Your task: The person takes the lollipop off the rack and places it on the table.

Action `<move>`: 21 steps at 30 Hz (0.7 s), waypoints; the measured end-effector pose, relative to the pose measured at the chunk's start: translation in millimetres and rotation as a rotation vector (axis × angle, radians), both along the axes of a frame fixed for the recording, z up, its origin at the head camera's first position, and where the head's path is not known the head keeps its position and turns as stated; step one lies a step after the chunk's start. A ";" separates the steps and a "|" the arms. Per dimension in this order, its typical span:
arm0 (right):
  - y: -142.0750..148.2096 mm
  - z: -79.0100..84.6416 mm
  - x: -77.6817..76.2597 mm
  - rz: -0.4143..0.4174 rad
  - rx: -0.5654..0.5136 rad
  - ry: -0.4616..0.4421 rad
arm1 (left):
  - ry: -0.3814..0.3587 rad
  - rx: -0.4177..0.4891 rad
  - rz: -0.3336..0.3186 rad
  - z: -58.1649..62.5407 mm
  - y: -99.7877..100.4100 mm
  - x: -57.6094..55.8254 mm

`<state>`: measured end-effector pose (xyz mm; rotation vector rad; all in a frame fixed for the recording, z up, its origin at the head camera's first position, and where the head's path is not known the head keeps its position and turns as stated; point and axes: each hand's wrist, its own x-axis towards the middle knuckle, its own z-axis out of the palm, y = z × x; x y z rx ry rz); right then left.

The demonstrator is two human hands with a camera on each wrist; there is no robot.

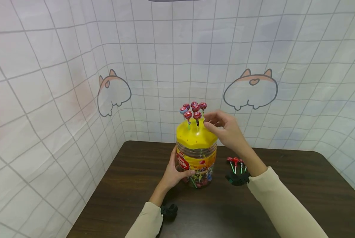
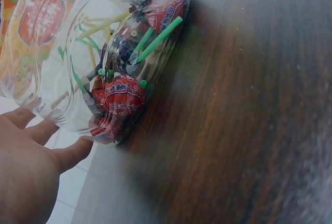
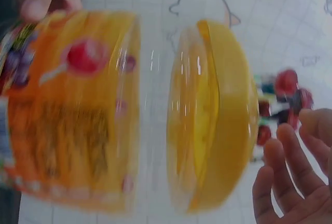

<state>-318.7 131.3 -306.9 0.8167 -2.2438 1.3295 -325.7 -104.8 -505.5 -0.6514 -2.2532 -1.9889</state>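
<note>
A white backdrop (image 1: pixel 171 53) with grey grid lines and cartoon animal outlines hangs behind a dark wood-grain tabletop (image 1: pixel 302 185). On the tabletop stands a clear plastic lollipop jar (image 1: pixel 204 162), upright, with an orange-yellow printed label; wrapped lollipops and coloured sticks are visible through its lower wall. A yellow lid (image 1: pixel 192 137) covers its top. The left hand (image 1: pixel 174 173) grips the jar low on its left side, thumb across the front. The right hand (image 1: pixel 225 128) is at the right of the lid, fingers loosely bent, with thumb and fingertips apart, beside the upright lollipops. A black wrist device (image 1: pixel 169 211) is at the left wrist; a second black device (image 1: pixel 238 178) is at the right wrist. Seven upright lollipops (image 1: pixel 188 115) are visible on the lid, heads uppermost. Loose lollipops (image 1: pixel 235 160) lie right of the jar, partly hidden by the second black device.
</note>
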 end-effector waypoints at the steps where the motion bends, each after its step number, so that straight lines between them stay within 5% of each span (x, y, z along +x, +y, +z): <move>1: -5.3 0.6 -1.1 0.004 -0.013 -0.003 | 0.000 -0.003 0.005 0.3 -0.3 0.2; 21: -30.7 4.9 1.1 -0.033 -0.094 -0.018 | -0.015 0.003 0.004 0.5 0.0 -0.4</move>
